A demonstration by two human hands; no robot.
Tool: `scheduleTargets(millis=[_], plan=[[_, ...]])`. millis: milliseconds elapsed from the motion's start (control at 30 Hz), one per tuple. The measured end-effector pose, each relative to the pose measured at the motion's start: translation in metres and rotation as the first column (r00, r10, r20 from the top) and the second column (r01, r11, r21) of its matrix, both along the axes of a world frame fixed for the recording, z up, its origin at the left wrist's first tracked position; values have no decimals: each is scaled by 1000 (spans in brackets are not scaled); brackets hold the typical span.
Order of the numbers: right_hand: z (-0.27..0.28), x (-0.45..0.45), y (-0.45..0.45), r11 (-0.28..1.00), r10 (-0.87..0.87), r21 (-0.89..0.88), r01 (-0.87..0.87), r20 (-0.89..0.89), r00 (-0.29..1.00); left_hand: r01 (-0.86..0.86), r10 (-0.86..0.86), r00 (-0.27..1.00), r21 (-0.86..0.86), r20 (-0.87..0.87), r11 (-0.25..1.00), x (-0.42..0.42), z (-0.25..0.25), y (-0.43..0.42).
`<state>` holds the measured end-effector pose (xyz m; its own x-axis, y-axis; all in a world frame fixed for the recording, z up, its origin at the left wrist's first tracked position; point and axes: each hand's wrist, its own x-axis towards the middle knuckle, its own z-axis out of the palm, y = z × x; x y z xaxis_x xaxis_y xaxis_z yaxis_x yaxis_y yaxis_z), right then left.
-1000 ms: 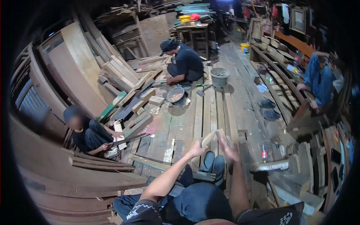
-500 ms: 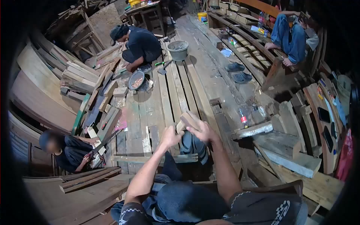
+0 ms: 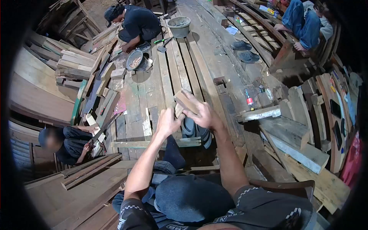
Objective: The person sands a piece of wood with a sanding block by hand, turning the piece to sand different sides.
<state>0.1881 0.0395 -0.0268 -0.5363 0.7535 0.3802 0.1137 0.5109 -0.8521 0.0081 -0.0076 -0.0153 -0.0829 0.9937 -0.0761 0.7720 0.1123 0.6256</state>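
Above the floor in front of my knees, my right hand (image 3: 204, 115) is closed on a small rectangular wooden block (image 3: 185, 101), with fingers along its side. My left hand (image 3: 168, 122) is closed around a smaller pale wood piece (image 3: 178, 110), mostly hidden by the fingers. The block and the pale piece meet or overlap; whether they are pressed together I cannot tell. Below my hands are grey-blue sandals (image 3: 207, 137) beside a dark sock (image 3: 174, 152).
Long planks (image 3: 185, 65) run ahead to a grey bucket (image 3: 179, 27). A hammer (image 3: 162, 48) and a tipped bucket (image 3: 137, 59) lie near a crouching person (image 3: 140, 25). At left another person (image 3: 69, 147) holds a saw (image 3: 96, 137). A bottle (image 3: 249, 100) stands right.
My view has tilted downward and shifted slightly. Both hands still hold the wood; the block now appears further up and left, turned more diagonally.
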Motion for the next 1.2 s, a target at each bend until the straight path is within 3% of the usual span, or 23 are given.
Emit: scheduleTargets(millis=[33,133,200,267,300,333,400,433,467,500,600,633,767,867,1000,1033,1067,1133,1200], plan=[[6,2,-3,989,60,-142,-48,84,995,17,-18,1000,93,8,996,2,8,-3],[-12,4,7,989,-144,19,145,-44,989,47,-42,998,104,-56,993,-1,10,-6],[-11,7,8,980,-154,-138,141,-90,984,29,-20,997,129,-75,991,2,2,-7],[-13,0,4,994,-60,87,65,-56,997,-15,19,999,105,-41,994,3,-1,-6],[7,-2,-6,996,30,-89,-27,36,999,-11,9,1000,128,22,992,2,0,-3],[2,-6,-6,995,69,-75,-69,-2,998,10,-10,1000,118,3,993,2,1,-3],[3,4,-1,996,2,-89,0,29,1000,44,-40,998,97,-42,994,0,13,-5],[1,10,3,978,-66,-199,63,-7,998,17,-17,999,-3,-52,1000,4,23,-6],[0,13,5,944,-134,-309,118,-29,991,31,-28,998,63,-60,998,4,17,-9],[2,12,6,954,-172,-252,165,-4,985,18,-13,998,89,-58,996,5,12,-10],[2,-2,-3,998,-53,10,55,-102,993,1,0,1000,91,-12,996,6,20,-8],[3,-2,-6,992,8,-126,-9,-6,1000,-42,43,999,-12,25,999,6,25,-6],[-8,7,4,980,-174,-124,158,-125,977,-1,1,1000,-50,4,999,2,18,-8],[-16,4,6,988,-155,-1,157,-143,977,-3,3,1000,40,18,999,4,9,-11],[16,2,-6,989,4,-145,-1,22,1000,-8,5,999,94,38,996,-1,14,-5],[3,4,-2,993,-9,-114,9,0,1000,44,-43,999,168,-12,985,0,15,-7],[0,9,1,979,-51,-196,59,46,998,28,-27,999,50,-24,998,1,13,-6],[-5,8,4,965,-141,-238,113,-103,985,14,-14,1000,16,-9,1000,6,14,-9],[-5,6,0,987,-50,-154,46,-21,999,9,-9,1000,110,2,994,6,11,-11]])
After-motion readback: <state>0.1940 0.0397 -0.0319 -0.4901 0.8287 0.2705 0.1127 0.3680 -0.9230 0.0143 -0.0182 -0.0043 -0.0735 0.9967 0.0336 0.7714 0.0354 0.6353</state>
